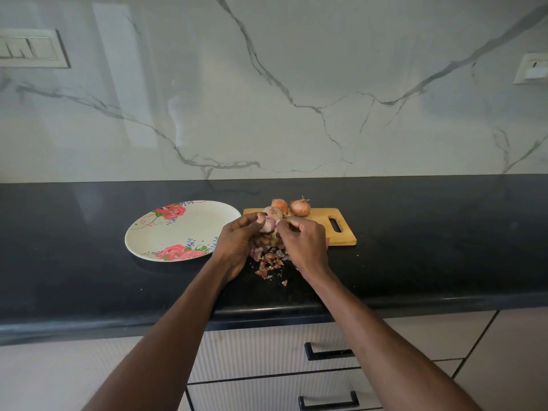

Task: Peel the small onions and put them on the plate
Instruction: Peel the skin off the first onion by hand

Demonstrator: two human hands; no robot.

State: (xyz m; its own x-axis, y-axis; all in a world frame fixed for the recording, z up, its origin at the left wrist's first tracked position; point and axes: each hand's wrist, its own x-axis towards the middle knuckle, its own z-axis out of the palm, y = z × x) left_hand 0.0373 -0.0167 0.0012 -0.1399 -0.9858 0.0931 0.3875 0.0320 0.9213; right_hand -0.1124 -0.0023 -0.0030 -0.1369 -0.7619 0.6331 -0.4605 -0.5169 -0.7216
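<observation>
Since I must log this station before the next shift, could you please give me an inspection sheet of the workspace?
Surface: black countertop, dark and glossy.
Job's things: floral plate holds no onions; two unpeeled onions at the far edge of the wooden cutting board; a partly peeled onion in hand.
Clutter: onion skins scattered on the counter.
Grippers: left hand holds the onion; right hand pinches at its skin.
Cables: nothing seen.
Surroundings: marble backsplash, wall switches, drawers below.

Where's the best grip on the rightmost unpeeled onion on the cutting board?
Pinch the rightmost onion across its round middle, coming from above and the near side. Its dry stem tip points up, too thin to hold; the other onion crowds its left.
</observation>
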